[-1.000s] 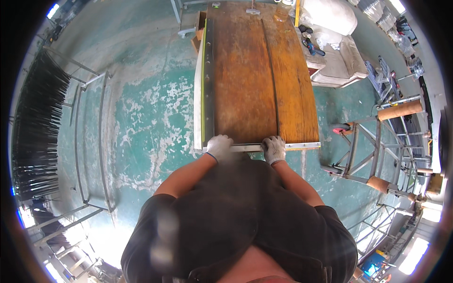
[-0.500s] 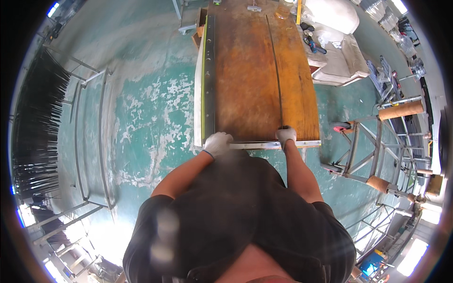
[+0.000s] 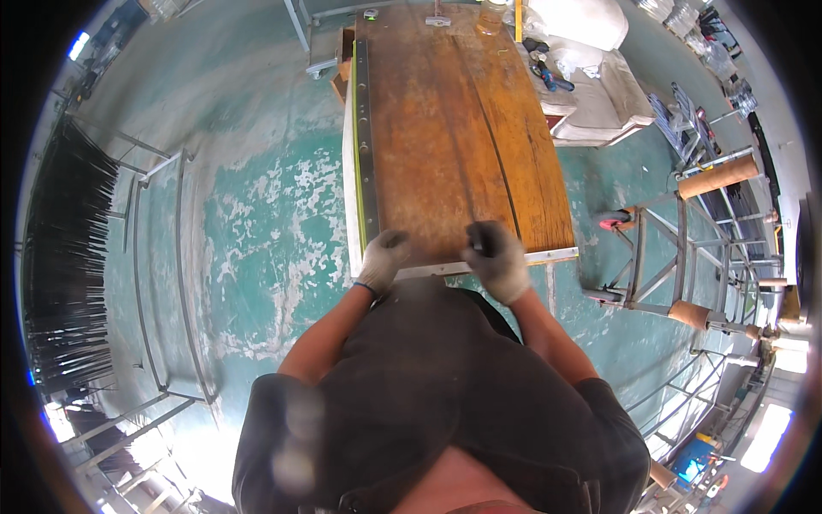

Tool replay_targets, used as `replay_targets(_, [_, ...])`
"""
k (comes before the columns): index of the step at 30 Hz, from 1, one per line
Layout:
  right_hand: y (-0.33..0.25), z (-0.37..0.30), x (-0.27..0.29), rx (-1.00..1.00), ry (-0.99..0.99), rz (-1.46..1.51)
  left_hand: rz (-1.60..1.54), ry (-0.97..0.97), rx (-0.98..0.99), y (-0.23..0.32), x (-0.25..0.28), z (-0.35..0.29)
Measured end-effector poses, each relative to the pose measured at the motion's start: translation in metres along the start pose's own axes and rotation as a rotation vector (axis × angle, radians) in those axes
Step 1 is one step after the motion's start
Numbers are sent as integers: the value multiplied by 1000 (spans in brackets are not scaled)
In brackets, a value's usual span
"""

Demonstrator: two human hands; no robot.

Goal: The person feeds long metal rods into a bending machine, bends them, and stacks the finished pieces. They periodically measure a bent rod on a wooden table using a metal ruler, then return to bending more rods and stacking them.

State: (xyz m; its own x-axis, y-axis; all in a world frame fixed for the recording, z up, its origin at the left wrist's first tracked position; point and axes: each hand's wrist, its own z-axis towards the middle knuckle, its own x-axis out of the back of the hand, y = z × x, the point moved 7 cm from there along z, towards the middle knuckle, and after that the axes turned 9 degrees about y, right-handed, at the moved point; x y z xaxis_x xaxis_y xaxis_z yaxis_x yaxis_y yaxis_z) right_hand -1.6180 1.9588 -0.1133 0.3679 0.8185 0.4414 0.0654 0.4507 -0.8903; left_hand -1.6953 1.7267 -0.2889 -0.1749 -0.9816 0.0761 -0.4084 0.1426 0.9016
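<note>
Both my hands wear white gloves with dark palms, at the near end of a worn brown wooden table (image 3: pixel 428 146). My right hand (image 3: pixel 499 264) is closed, just above the metal-edged near rim. A thin dark strip (image 3: pixel 465 184), blurred, runs from its fingers away over the tabletop, left of the dark seam between the boards. My left hand (image 3: pixel 382 259) is curled at the near left corner, beside a black rail with holes (image 3: pixel 365 137) along the left edge; whatever its fingers hold is hidden. A yellow-green line (image 3: pixel 358 171) borders that rail.
A cream sofa (image 3: pixel 599 94) with tools on it stands beyond the table's right side. Right of me is a metal frame cart (image 3: pixel 659 248) with cardboard rolls. Black strips (image 3: pixel 68 257) hang on a rack at left. A jar (image 3: pixel 491 17) sits at the table's far end.
My right hand has come left and nearer to me off the seam, and the thin dark strip has shifted left with it. My left hand has moved slightly left, its fingers now curled.
</note>
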Motion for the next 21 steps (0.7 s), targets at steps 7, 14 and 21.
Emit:
replay_targets(7, [74, 28, -148, 16, -205, -176, 123, 69, 5, 19, 2, 25])
replay_targets(14, [118, 9, -95, 203, -170, -765, 542, 190, -287, -6, 27, 8])
replay_targets(21, [177, -25, -77, 146, -183, -832, 988, -216, -680, -21, -34, -13])
